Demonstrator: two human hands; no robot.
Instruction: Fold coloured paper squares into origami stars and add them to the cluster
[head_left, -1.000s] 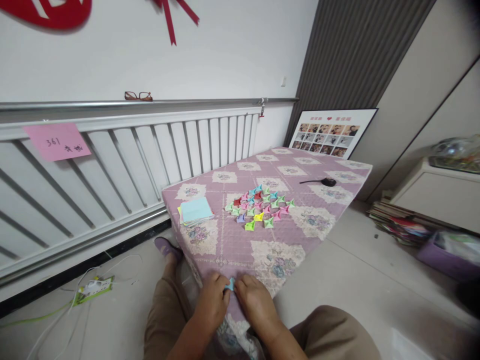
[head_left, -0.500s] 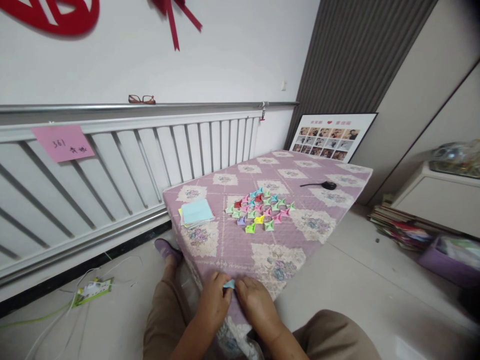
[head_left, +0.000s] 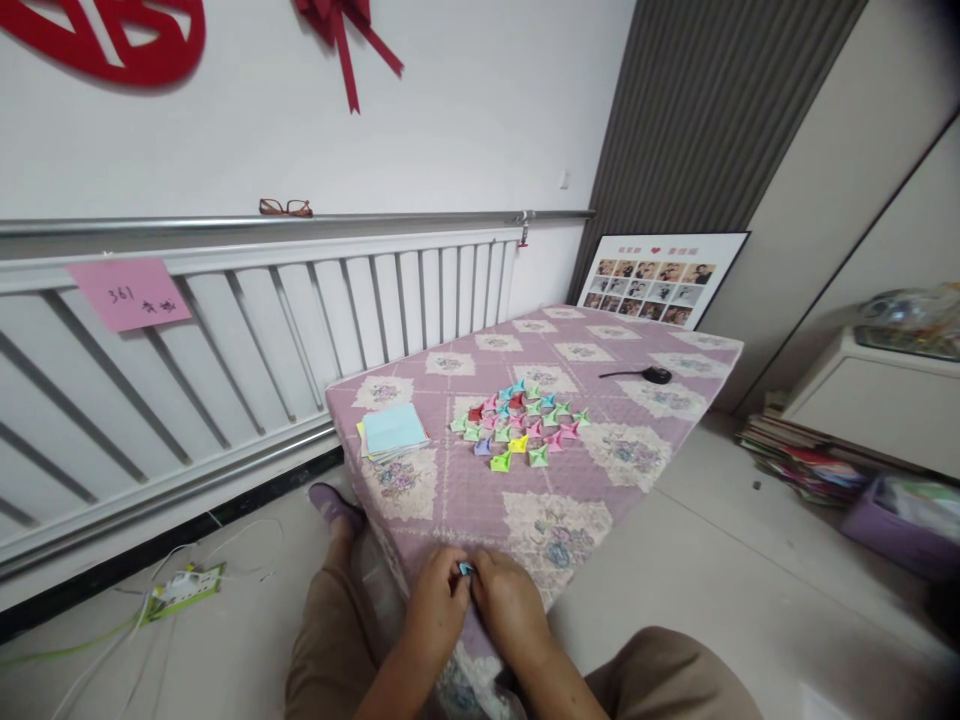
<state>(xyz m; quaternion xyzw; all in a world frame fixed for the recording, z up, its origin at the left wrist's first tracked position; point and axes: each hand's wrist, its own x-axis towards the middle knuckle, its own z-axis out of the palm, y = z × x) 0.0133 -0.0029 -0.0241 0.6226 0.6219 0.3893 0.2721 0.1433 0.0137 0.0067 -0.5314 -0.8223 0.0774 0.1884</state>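
Observation:
A small folded piece of light blue paper [head_left: 466, 569] is pinched between my two hands at the near corner of the table. My left hand [head_left: 437, 598] grips its left side, fingers closed. On the other side, my right hand [head_left: 510, 600] is closed on the paper too, and both hands hide most of it. Farther up the cloth stand several small folded paper boats [head_left: 517, 443] in pink, green, blue, red, yellow and purple. A stack of square paper sheets [head_left: 394, 430], light blue on top, lies to their left.
The table has a purple flowered cloth [head_left: 465, 490]. A black ladle-like object [head_left: 656, 375] lies toward its far right. A white radiator [head_left: 300, 320] runs along the left, with glasses [head_left: 286, 208] on the pipe above. A power strip [head_left: 184, 592] rests on the floor.
Both hands have drawn closer together around the blue paper, and less of it shows between the fingers. The view has tilted up slightly. The boats and the stack stay put.

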